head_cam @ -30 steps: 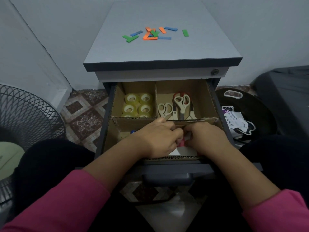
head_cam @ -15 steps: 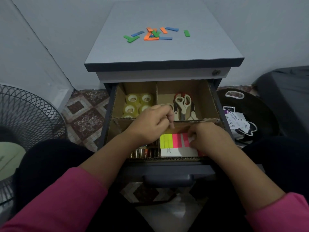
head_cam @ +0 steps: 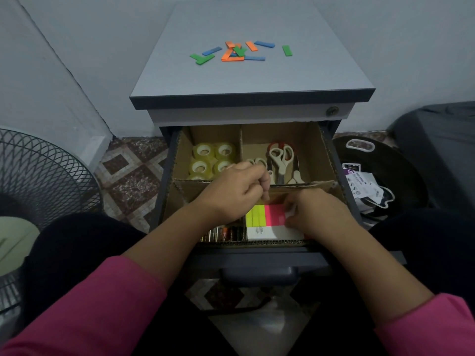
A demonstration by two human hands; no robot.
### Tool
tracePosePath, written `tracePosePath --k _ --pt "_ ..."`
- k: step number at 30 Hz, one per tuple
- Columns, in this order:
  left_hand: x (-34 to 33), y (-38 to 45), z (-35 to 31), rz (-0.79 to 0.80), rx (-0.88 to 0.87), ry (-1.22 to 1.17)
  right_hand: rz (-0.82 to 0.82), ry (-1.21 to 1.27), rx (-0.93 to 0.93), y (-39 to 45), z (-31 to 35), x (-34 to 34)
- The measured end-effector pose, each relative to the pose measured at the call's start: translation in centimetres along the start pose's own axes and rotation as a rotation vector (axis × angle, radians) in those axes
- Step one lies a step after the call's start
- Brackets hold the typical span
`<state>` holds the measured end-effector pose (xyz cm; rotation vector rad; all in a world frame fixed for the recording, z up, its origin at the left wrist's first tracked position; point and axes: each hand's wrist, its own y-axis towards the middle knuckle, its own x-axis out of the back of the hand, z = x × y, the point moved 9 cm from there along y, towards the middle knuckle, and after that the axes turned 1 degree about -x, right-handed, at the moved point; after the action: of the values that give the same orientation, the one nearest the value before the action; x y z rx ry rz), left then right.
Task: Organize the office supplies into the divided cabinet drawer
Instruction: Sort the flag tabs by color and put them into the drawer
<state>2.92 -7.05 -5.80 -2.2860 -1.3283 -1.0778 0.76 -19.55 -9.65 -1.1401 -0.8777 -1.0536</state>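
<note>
From the head camera, the open drawer (head_cam: 326,160) shows cardboard compartments. The left hand (head_cam: 236,191) hovers with fingers curled; whether it holds anything is hidden. The right hand (head_cam: 316,214) rests on the sticky-note pack (head_cam: 264,215) in the front right compartment, its fingertips out of sight. Tape rolls (head_cam: 213,160) sit back left, scissors (head_cam: 281,160) back right, batteries (head_cam: 223,233) partly covered by the left wrist.
</note>
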Motion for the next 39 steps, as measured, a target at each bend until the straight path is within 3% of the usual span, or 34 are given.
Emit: tracePosePath --k 9,16,27,32,36,39 --pt "0.0 0.0 0.0 0.001 0.002 -0.012 0.031 0.029 -0.061 0.0 -1.0 0.2" --pt "0.0 0.2 0.1 -0.001 -0.012 -0.038 0.049 -0.122 -0.161 -0.9 -2.3 0.0" --pt "0.0 0.1 0.1 0.001 -0.008 -0.064 0.066 -0.034 -0.186 -0.6 -2.3 -0.2" --pt "0.0 0.0 0.4 0.002 -0.003 -0.054 0.105 0.083 -0.214 -1.0 -2.2 0.8" --pt "-0.1 0.1 0.4 0.005 -0.004 -0.047 -0.016 0.451 -0.209 -1.2 -1.4 1.4" --pt "0.0 0.1 0.5 0.000 -0.008 -0.050 -0.026 0.577 -0.219 -0.9 -0.7 0.6"
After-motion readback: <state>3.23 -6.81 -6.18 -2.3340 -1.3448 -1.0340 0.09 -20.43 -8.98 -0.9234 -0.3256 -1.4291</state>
